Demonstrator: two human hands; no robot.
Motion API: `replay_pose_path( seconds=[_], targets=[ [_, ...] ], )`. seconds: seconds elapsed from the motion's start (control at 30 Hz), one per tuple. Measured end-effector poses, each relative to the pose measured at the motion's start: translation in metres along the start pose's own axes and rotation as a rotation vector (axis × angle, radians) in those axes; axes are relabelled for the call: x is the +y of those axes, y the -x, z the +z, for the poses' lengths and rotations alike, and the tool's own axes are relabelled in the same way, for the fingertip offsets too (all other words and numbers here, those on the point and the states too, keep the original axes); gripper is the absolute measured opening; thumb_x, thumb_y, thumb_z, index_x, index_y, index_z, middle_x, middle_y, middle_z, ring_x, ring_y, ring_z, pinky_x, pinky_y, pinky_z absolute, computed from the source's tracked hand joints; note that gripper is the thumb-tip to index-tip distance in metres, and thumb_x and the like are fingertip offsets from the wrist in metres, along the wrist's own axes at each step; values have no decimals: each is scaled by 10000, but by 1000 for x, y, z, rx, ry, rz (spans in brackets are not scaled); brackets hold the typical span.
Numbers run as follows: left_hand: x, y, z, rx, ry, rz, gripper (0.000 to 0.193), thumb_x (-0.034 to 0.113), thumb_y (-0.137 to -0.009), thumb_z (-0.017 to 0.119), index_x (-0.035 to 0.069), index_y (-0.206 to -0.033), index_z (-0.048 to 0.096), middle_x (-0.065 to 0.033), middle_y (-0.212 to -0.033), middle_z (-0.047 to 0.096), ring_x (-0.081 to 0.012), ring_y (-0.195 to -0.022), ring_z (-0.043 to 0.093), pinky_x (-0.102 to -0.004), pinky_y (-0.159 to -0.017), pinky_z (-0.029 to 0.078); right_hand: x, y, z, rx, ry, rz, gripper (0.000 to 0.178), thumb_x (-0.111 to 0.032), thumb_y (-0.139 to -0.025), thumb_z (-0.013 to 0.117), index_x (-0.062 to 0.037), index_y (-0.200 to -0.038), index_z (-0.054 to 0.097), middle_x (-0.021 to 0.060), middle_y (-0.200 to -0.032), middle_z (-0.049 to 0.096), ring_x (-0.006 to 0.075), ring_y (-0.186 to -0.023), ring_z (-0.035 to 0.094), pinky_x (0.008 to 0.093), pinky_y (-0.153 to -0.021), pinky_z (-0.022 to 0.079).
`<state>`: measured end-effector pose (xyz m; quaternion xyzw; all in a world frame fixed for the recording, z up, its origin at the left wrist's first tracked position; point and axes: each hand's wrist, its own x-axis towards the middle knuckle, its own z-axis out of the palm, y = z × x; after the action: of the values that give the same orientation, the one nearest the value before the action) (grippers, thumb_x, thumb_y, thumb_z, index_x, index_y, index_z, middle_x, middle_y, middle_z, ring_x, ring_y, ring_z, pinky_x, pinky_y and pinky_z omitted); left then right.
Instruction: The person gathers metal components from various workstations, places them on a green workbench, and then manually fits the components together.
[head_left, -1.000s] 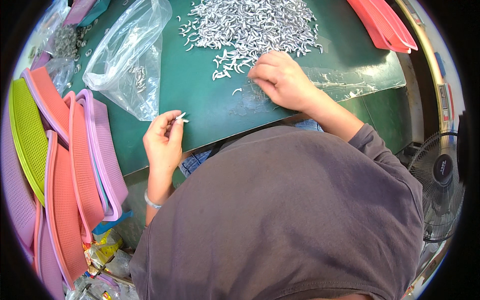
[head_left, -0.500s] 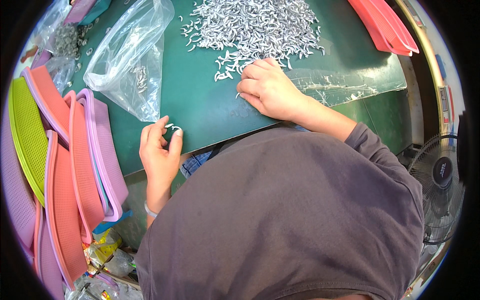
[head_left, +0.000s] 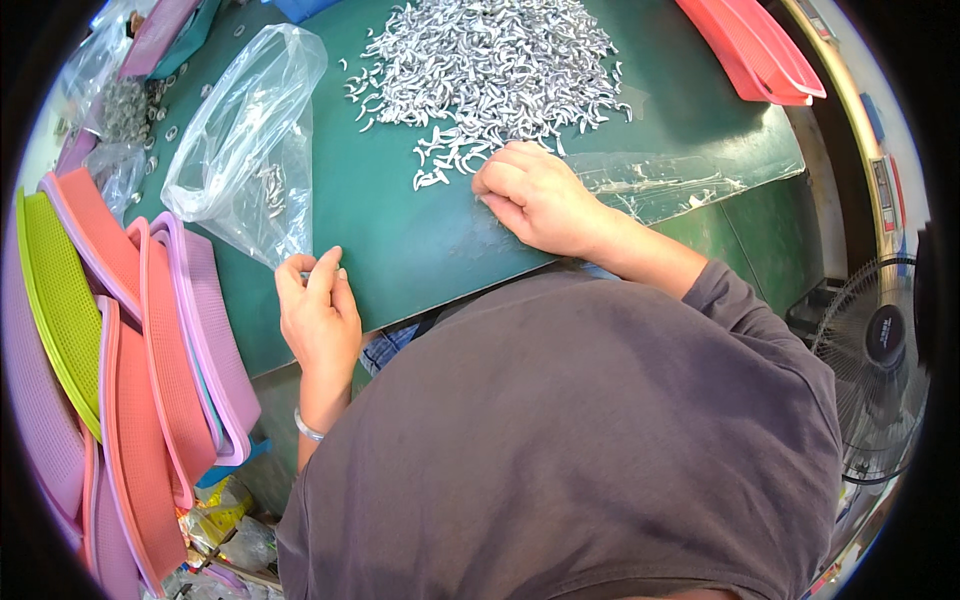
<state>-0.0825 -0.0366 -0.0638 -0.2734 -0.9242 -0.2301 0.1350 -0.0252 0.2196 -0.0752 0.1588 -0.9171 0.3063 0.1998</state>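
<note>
Resting on the green mat (head_left: 400,230), your right hand (head_left: 535,195) lies palm down at the near edge of the pile (head_left: 490,60) of small silvery curved metal parts. Fingers curl loosely, tips among the loose parts (head_left: 440,165) strung out from the pile. Can't tell if anything is pinched under them.

Your left hand (head_left: 318,310) sits at the mat's near-left edge, fingers drawn together and pointing up toward the bag (head_left: 250,150). Fingertips are touching or just at the bag's lower corner; can't tell if they grip the plastic or hold parts. A thin bracelet (head_left: 308,428) shows on that wrist.

The bag is clear plastic, lying crumpled on the mat left of the pile, mouth toward the far side, with a few silvery parts visible inside. The main pile is on the far-middle of the mat, well apart from your left hand.

A clear plastic sheet (head_left: 690,175) lies flat on the mat just right of your right hand. Pink, orange and green mesh trays (head_left: 150,330) are stacked on edge on your left, off the mat. Red trays (head_left: 755,55) sit at the far right corner. A second bag with metal rings (head_left: 120,105) lies far left. A fan (head_left: 885,340) stands on the right.
</note>
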Motion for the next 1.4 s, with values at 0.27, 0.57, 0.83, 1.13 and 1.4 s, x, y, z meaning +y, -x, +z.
replay_pose_path(
  seconds=[0.27,0.57,0.83,1.13,1.4],
  targets=[
    [54,-31,25,-484,1069,-371,204,63,-847,523,-31,-1026,549,-48,-861,586,-92,-727,549,-214,-632,455,-7,-7,1,94,-136,3,298,8,-678,583,-48,-966,526,70,-796,546,259,-745,516,347,-658,423],
    [75,-53,60,-579,1493,-578,155,44,-833,533,-25,-971,552,-78,-859,604,-104,-690,570,-213,-624,479,2,0,-9,138,-183,-1,403,-9,-683,610,-66,-1066,504,73,-810,561,256,-751,526,347,-668,429],
    [72,-55,58,-684,1531,-697,202,32,-819,496,-6,-1013,540,-66,-838,592,-126,-723,572,-225,-657,470,53,-3,-35,84,206,118,183,-46,-739,575,-81,-916,603,76,-809,548,267,-775,532,351,-679,437],
    [60,-50,53,-723,1621,-704,196,32,-831,461,-12,-1008,533,-71,-851,589,-138,-746,576,-230,-666,470,53,-9,-40,155,-106,352,125,-72,-712,582,-50,-834,601,101,-758,578,284,-738,562,347,-665,457],
    [66,-53,53,-731,1347,-565,143,70,-809,544,10,-937,571,-17,-718,563,-77,-584,514,-204,-522,407,36,-6,-53,43,-50,386,93,-57,-767,584,5,-830,556,55,-694,557,122,-645,529,253,-599,439]
  ],
)
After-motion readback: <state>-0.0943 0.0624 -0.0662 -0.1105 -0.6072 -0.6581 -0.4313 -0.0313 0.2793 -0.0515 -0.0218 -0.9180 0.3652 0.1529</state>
